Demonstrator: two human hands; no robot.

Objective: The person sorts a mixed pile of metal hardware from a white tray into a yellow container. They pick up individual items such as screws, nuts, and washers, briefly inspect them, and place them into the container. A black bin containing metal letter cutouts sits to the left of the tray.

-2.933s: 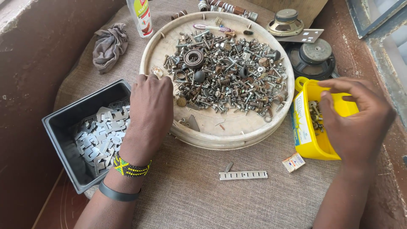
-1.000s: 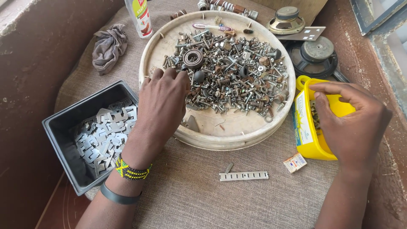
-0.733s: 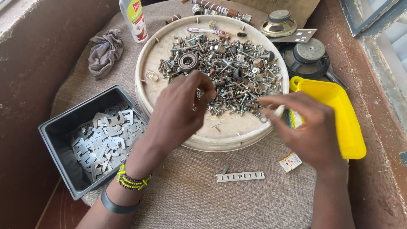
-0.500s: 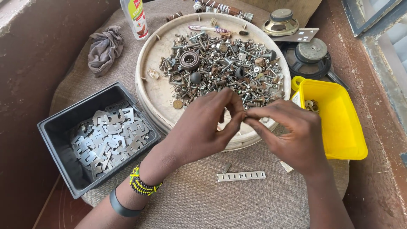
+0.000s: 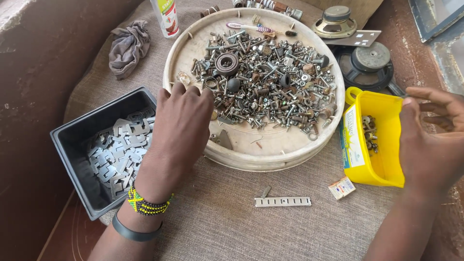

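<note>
We're sorting the heap of mixed screws, nuts and bolts (image 5: 268,92) in the round cream plastic tray (image 5: 275,157): our left hand (image 5: 181,128) is hovering palm-down at the heap's near-left edge, fingers loosely together and holding nothing we can see. Our right hand (image 5: 430,145) is hanging over the yellow plastic tub (image 5: 386,166) just right of the tray, fingers spread, apparently empty. Best practice: we're picking single pieces off the heap's edge, not digging, and releasing low inside the tub.
</note>
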